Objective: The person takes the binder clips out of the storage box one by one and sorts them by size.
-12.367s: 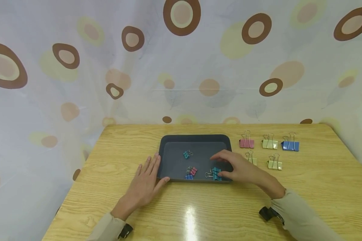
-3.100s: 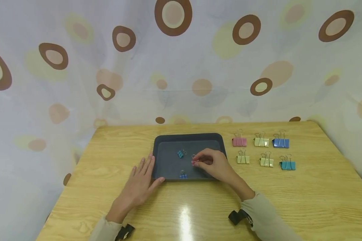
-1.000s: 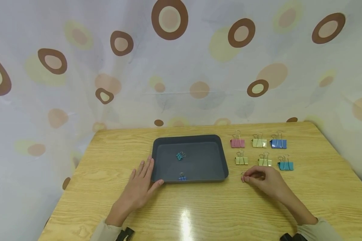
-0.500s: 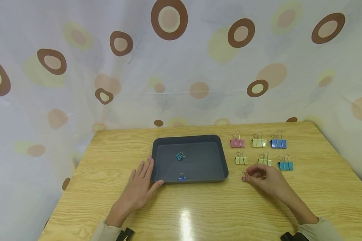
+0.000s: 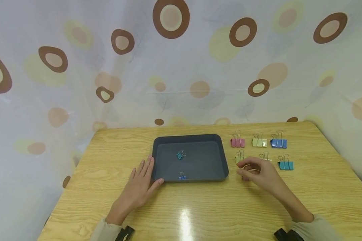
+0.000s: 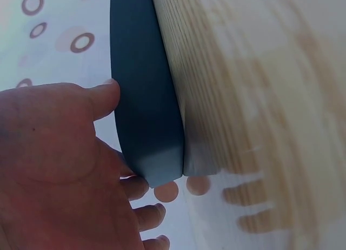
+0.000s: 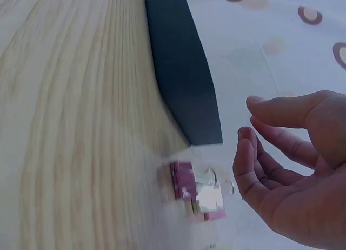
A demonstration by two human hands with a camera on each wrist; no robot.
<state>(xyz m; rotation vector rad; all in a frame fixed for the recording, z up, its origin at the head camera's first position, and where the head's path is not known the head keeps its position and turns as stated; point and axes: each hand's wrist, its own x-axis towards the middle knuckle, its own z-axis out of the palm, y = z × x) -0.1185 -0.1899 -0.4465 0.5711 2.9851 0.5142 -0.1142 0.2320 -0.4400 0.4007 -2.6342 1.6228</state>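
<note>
My left hand (image 5: 136, 189) lies with straight fingers along the left side of the dark grey tray (image 5: 205, 164), its thumb at the near left corner. In the left wrist view, thumb and fingertips touch the tray wall (image 6: 146, 87). To the tray's right, my right hand (image 5: 265, 175) hovers with thumb and forefinger apart and nothing between them. Below its fingers a small pink binder clip (image 5: 245, 178) stands on the table, partly hidden by the hand; the right wrist view shows the pink clip (image 7: 184, 181) too. Inside the tray are a small teal binder clip (image 5: 180, 155) and a small blue binder clip (image 5: 182, 177).
Behind the right hand, larger binder clips stand in two rows: pink (image 5: 238, 143), pale yellow (image 5: 259, 143) and blue (image 5: 279, 143) at the back, then two yellow ones, partly covered, and teal (image 5: 286, 165). A patterned curtain (image 5: 175, 67) hangs behind the wooden table (image 5: 217, 207).
The right hand has taken the small pink clip out of the tray, stood it on the table and let go, rising slightly. Earlier, the larger teal clip left the tray for the second row.
</note>
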